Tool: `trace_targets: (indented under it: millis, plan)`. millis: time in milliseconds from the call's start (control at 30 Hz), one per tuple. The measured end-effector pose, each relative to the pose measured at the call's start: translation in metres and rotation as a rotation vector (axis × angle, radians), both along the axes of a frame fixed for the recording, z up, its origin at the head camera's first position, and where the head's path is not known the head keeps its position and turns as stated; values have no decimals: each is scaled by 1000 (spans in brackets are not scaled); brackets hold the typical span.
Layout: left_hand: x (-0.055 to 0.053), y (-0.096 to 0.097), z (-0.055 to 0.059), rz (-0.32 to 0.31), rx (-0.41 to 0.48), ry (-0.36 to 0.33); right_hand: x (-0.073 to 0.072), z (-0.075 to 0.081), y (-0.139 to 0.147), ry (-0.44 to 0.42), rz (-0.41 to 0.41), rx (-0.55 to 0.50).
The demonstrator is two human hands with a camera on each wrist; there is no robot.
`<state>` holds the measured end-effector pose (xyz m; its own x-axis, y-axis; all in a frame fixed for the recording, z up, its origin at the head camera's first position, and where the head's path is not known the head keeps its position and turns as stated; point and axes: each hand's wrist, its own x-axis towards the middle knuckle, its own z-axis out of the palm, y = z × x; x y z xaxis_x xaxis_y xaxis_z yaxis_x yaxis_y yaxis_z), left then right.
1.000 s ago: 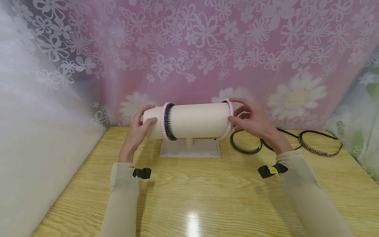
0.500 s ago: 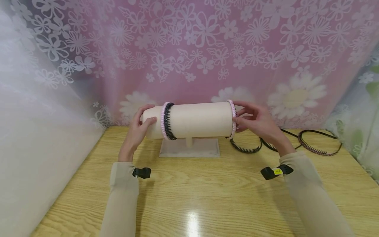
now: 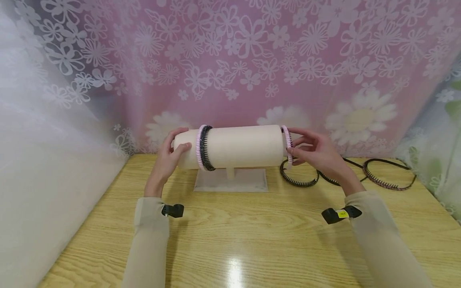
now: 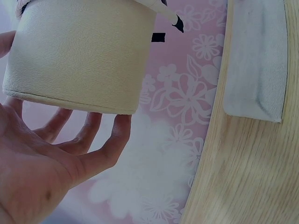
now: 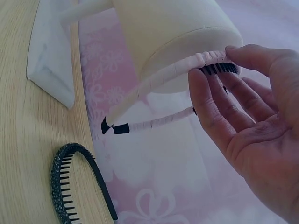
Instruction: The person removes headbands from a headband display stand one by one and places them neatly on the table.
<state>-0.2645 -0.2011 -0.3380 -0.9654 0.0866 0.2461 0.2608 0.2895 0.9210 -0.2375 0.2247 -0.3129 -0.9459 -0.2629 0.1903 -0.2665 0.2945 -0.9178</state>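
A cream padded display roll (image 3: 245, 146) lies level on a post above a pale base (image 3: 230, 180). My left hand (image 3: 170, 154) grips its left end, thumb in front and fingers at the end face in the left wrist view. Around the roll near that hand sit a pink headband (image 3: 199, 147) and a black glittery headband (image 3: 205, 148) with comb teeth. My right hand (image 3: 317, 151) pinches another pink headband (image 5: 163, 83), wrapped in ribbon with black tips and black teeth. It is off the roll, just beyond the right end face.
Several black toothed headbands lie on the wooden table (image 3: 230, 232) at the right, one (image 3: 300, 183) beneath my right hand and a reddish-black one (image 3: 389, 184) farther right. A pink floral curtain (image 3: 230, 80) hangs close behind the roll.
My right hand has drawn the pink headband rightward along the roll and off its right end. The left hand has stayed on the left end.
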Motion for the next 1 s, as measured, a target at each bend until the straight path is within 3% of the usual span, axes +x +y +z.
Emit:
trace_targets:
  millis: [300,567,833,1000]
  plan:
    - [0,-1,-1,0,-4,2,8,0,7,-22,-43,68]
    - [0,-1,0,-1,-11,1,15,-1,15,14,-40,152]
    - [-1,-2,-1,-4,-9,6,26,-5,21,44,4,125]
    - [-1,-2,-1,-5,-9,11,33,-7,26,60,-20,146]
